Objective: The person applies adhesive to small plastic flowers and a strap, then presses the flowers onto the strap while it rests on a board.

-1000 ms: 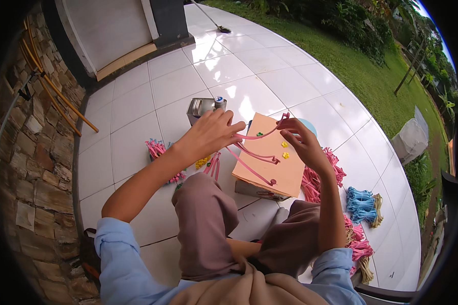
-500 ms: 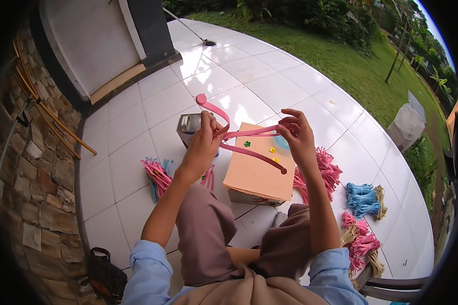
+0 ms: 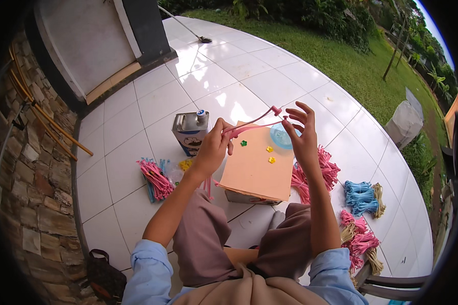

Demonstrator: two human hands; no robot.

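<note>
Head view: you're sitting on the tiled floor (image 3: pixel 137 132), knees up, both hands raised over a cardboard box (image 3: pixel 254 170).

Left hand (image 3: pixel 212 149) is pinching shut on the near end of a pink strip (image 3: pixel 252 124). Strip is running up and right from that grip, hanging in the air above the box, not touching it. Its far end, a small rounded tip, is sitting just beside your right hand (image 3: pixel 301 137). Right hand is spread open, fingers (image 3: pixel 308 109) fanned; can't tell whether a fingertip is actually touching the strip. Hands are apart, the strip bridging between them.

Box is lying flat on the floor in front of your knees, with three small flower pieces on its top: one green (image 3: pixel 243 143), two yellow (image 3: pixel 270 154). A light blue round dish (image 3: pixel 280 136) is showing at the box's far right corner, partly behind your right hand.

A metal can (image 3: pixel 190 133) with a small cap is standing upright just left of the box. Pink bundles (image 3: pixel 155 178) are lying on the floor left of your left arm. More pink bundles (image 3: pixel 325 170) are lying right of the box, and a blue bundle (image 3: pixel 359 195) further right.
</note>
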